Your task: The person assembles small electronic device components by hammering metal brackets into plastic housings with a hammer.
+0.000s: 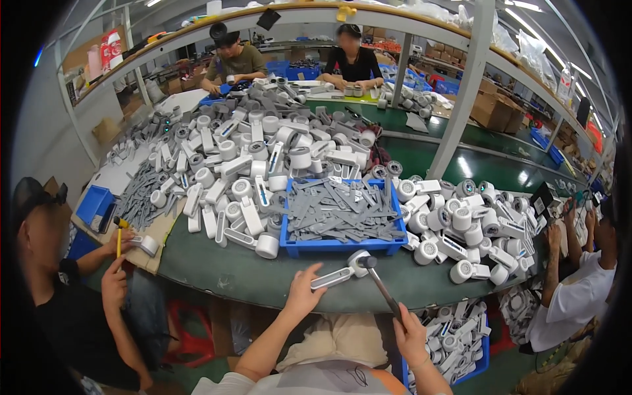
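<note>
My left hand grips the handle end of a white handheld fan at the near edge of the green work table. A long grey slot runs along the fan's handle, and its round head points right. In my right hand is a hammer, held by its shaft. The dark hammer head lies over the fan's round head; whether they touch I cannot tell. Just beyond stands a blue bin filled with flat grey plastic strips.
White fan bodies are heaped left of the bin, more to its right. A blue crate of fans stands below the table edge. At left a co-worker holds a yellow-handled hammer. Other people sit across and at right. A post rises behind.
</note>
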`<state>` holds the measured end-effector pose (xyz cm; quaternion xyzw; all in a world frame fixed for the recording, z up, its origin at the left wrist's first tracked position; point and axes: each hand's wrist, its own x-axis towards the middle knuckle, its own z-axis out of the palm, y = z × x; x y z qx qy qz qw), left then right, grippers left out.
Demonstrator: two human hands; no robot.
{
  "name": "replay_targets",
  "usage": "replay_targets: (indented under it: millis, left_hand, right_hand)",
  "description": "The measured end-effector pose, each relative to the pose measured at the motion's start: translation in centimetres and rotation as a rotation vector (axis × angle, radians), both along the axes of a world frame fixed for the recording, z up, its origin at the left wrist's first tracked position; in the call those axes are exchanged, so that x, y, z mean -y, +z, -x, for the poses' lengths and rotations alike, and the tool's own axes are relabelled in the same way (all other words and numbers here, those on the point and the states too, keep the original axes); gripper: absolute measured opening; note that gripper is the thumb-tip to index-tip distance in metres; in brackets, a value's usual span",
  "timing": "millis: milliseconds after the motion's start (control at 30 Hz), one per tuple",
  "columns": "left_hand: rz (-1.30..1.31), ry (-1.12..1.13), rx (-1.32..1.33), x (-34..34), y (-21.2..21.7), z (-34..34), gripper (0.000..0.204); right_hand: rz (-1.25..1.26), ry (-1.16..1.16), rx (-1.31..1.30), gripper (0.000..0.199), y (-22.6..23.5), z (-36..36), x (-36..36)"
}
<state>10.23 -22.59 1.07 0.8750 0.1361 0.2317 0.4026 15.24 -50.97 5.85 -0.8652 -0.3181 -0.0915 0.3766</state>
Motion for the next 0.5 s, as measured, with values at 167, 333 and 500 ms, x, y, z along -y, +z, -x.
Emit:
replay_targets:
  millis: [167,333,500]
  left_hand:
    - [-0.349,-0.061,-0.005,1.3,1.0,-0.9,0.048]
    - [-0.247,-0.062,0.104,0.4,0.4,1.3,0.043]
    - [-0.024,0.05,0.145,-2.8,3.2,8.0,0.038]
  right_hand:
    - [0.04,0.051,-0.076,0.04,1.1,0.5,-1.0]
    - [-0.278,0.002,-0.227,0.041,-1.5,0.8,-1.8]
    - [-0.377,0.034,-0.256,0.039,-3.2,0.7,-2.0]
